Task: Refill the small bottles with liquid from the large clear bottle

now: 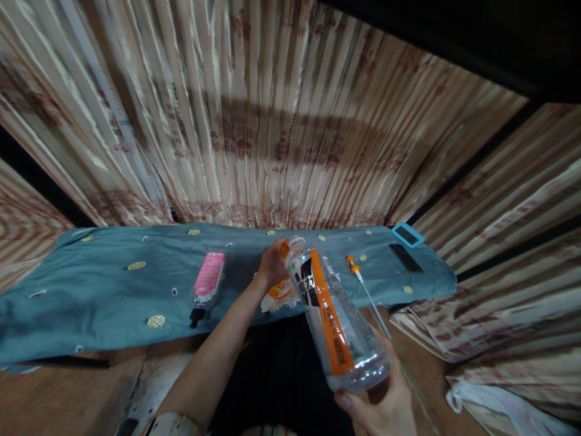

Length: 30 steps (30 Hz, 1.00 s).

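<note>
so the biggest thing in view is the pleated curtain (281, 121) with reddish print, hanging all along the back, and more of the same fabric is bunched up low on the right

below it runs the worktop (91, 290), covered in a teal cloth with little yellow dots, stretching nearly the whole width

next down in size, the clear bottle (338, 315) with the orange and black label. The right hand (385, 406) has it by the base, fingers and thumb wrapped around the bottom end, so that hand is closed on it. Its long axis runs from the base, low and near the body, up and away to the open neck, tilted a bit left. That neck ends up right beside the left hand (272, 266), basically touching distance

the left hand is stretched out further, over the front part of the worktop, and it's curled around something orange, looks like the cap (284, 247) or the top of an orange packet (279, 290) lying under it. Honestly can't tell which, the fingers hide it. So: closed on something orange, exact grip unclear

the relation that matters is neck of bottle pointing straight at the left hand, which is way nearer the mouth than the right is

smaller stuff: a pink-labelled bottle (207, 281) lying flat off to the left, well apart; a thin white tube with an orange tip (363, 284) just right of the bottle; a dark flat slab (405, 258) and a blue-framed gadget (407, 235) at the far right end
</note>
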{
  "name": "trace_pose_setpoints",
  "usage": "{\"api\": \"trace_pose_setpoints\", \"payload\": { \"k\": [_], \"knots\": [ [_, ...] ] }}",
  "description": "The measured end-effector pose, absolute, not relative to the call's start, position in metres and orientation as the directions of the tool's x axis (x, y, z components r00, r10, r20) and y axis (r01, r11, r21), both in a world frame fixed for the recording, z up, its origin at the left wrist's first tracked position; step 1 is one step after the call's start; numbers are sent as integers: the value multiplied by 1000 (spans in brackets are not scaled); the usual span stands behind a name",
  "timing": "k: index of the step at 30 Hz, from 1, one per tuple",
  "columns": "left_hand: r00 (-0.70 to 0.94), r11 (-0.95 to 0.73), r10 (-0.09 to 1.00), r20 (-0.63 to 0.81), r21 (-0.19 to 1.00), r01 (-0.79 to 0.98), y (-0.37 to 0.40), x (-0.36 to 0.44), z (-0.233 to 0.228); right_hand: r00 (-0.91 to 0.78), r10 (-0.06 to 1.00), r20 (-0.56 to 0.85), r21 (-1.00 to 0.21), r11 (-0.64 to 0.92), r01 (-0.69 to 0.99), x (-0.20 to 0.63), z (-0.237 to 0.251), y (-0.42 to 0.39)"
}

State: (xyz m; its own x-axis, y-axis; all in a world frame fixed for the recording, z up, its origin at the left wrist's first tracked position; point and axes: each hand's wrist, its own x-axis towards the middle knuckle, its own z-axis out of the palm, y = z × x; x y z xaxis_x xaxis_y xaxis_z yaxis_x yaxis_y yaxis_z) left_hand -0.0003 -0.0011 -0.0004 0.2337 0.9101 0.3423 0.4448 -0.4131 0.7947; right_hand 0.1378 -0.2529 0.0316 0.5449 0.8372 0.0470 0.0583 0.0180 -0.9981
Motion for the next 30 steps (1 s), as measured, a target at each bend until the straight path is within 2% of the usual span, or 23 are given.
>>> {"api": "trace_pose_setpoints", "payload": {
  "k": [8, 30],
  "knots": [
    [221, -423, 906, 361, 800, 427, 1, 0, -6, 520, 850, 84, -993, 30, 111, 140, 28, -253],
    [231, -390, 920, 316, 792, 470, 1, 1, -2, 496, 868, 40, -998, 12, 60, 144, 20, -256]
  ]
}}
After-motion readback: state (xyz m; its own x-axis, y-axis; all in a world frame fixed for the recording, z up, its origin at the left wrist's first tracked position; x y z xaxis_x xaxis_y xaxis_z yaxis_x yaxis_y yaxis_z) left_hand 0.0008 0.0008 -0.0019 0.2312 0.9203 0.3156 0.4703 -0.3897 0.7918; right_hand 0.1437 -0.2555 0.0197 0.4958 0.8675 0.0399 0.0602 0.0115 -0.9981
